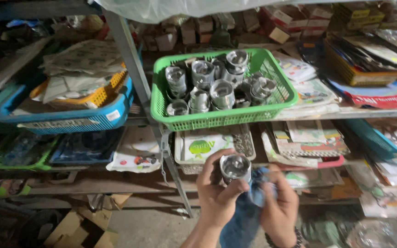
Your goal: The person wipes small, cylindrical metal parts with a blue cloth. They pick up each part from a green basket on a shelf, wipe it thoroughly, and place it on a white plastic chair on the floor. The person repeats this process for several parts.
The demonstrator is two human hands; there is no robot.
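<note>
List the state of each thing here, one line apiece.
Piston: held upright, hollow end showing.
Left hand: gripping the piston.
Right hand: clutching a blue rag.
Green basket: on the shelf, full of pistons.
Blue basket: on the shelf, holding papers.

Metal shelving fills the view, grey upright slanting through the middle. On the upper shelf sits a green basket, just beside it a blue basket on the left. Flat printed packets lie stacked at right. Below, a grey tray rests on the lower shelf, and torn cardboard lies on the floor.
</note>
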